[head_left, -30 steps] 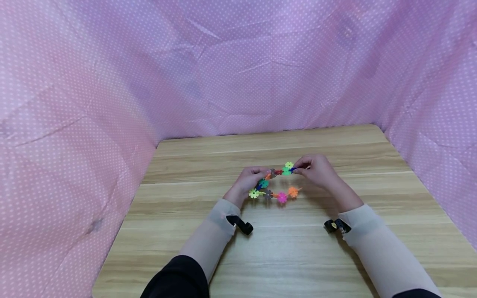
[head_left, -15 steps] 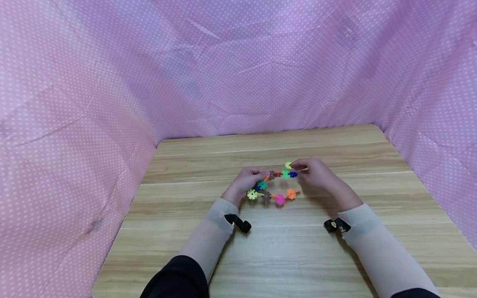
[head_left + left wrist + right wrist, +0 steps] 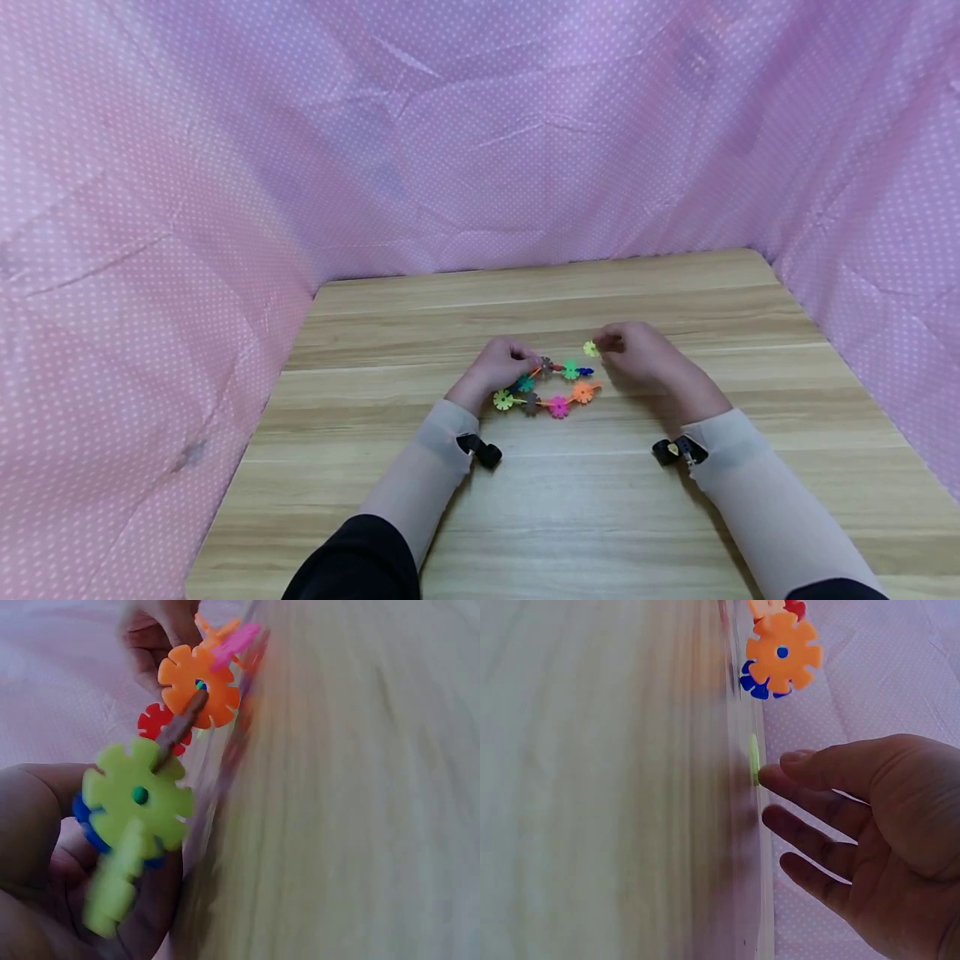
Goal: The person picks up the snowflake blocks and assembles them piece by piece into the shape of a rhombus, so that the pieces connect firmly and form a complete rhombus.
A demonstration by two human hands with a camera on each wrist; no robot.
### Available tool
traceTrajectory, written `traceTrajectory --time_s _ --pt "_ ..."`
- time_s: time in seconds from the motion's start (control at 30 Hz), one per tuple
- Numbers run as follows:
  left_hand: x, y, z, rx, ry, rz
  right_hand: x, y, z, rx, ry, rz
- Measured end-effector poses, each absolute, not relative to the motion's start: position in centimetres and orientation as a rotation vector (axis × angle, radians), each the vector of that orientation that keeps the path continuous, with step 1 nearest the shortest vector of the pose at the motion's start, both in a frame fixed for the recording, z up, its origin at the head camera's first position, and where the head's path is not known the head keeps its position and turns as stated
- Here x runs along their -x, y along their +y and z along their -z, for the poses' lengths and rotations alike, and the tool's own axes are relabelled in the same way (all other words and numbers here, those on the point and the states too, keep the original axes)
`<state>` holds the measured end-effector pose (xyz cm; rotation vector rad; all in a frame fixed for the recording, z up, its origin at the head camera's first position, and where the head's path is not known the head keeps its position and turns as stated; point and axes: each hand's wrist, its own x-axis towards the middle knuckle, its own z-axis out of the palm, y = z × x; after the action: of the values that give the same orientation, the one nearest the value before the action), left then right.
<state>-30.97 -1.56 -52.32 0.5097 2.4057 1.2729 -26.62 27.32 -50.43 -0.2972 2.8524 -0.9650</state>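
My left hand (image 3: 495, 367) grips a chain of interlocking plastic snowflake discs (image 3: 559, 407) at its back left part. The chain bends into an open loop low over the table, its two ends facing right. A yellow-green disc (image 3: 135, 795) and a blue one are close to the left palm in the left wrist view. A loose yellow-green disc (image 3: 590, 348) lies near the chain's blue end. My right hand (image 3: 641, 354) has its index fingertip touching that loose disc (image 3: 754, 757) on its edge; the other fingers are spread and loosely bent.
A wood-grain table (image 3: 585, 517) lies beneath both hands. Pink dotted cloth (image 3: 480, 133) hangs behind it and along both sides. Black wrist mounts (image 3: 480, 450) stick out from both sleeves.
The chain has come down towards the table with my left hand. My right hand has let go of the blue end, and the loose yellow-green disc has shifted slightly right and nearer.
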Motion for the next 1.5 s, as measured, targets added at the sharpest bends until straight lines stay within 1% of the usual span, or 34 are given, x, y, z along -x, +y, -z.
traceTrajectory --time_s 0.17,0.3,0.5,0.6,0.7,0.8,0.97,1.5 --pt "30.9 -1.5 52.1 -0.525 2.597 -1.063 26.5 27.3 50.2 0.267 2.838 0.988" --pt "30.5 -1.2 51.7 -0.537 2.644 -1.054 26.6 27.2 50.7 0.327 2.864 0.903" --pt "29.9 0.3 51.1 -0.74 2.575 -1.096 26.9 27.1 51.3 0.388 2.93 0.85" --pt "29.6 1.0 51.0 -0.84 2.59 -1.022 27.1 27.1 51.3 0.379 2.914 0.897" --pt "29.4 1.5 51.0 -0.883 2.66 -0.891 27.1 27.2 51.1 0.356 2.845 0.989" --pt "29.3 1.8 51.1 -0.868 2.711 -0.805 27.1 27.6 50.9 0.257 2.696 1.148" --pt "29.3 2.0 51.1 -0.819 2.738 -0.799 27.2 28.3 51.0 0.095 2.446 1.384" --pt "29.3 1.9 51.4 -0.767 2.804 -0.803 27.4 28.8 51.6 0.078 2.263 1.498"
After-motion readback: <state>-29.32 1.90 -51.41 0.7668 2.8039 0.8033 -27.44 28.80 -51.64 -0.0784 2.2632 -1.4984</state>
